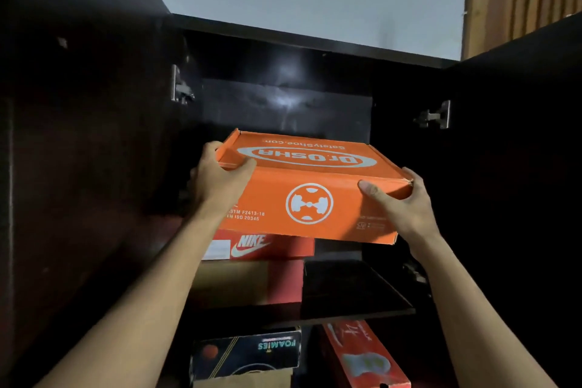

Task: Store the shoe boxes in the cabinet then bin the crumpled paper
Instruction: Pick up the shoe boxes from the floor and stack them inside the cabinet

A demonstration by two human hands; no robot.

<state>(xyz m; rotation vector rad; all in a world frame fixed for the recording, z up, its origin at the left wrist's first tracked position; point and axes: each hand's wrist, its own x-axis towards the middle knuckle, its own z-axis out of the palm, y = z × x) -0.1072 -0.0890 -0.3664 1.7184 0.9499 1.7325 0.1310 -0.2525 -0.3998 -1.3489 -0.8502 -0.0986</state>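
While clasped at its near left corner by the left grip (220, 179) and at its near right corner by the right grip (406, 208), hangs at the open front of the dark cabinet (252, 104), lid up, lid print upside down to the camera: orange shoe box (315, 198).

Left grip curled round the corner, thumb lying over the lid edge, fingers wrapped round the side wall and mostly hidden behind the cardboard. Right grip likewise clenched on the box, thumb pressed flat against the front face, fingers reaching round the end wall, only their tips showing above the lid edge. Neither grip slack. Bare forearms stretched up from the lower corners of the view.

Directly beneath the held box, a red Nike box (271, 246), stacked on a brown and red box (252, 283), both at the left of a dark shelf (356, 290). Touching the Nike box or just clear of it: impossible to tell, underside hidden.

Below the shelf, a black Foamies box (248, 353) and beside it a red box (362, 353) lying at a slant, both cut off by the bottom edge.

Cabinet interior nearly black, walls hard to make out apart from a faint glare on the back panel, the left hinge (181, 85) and the right hinge (436, 116).
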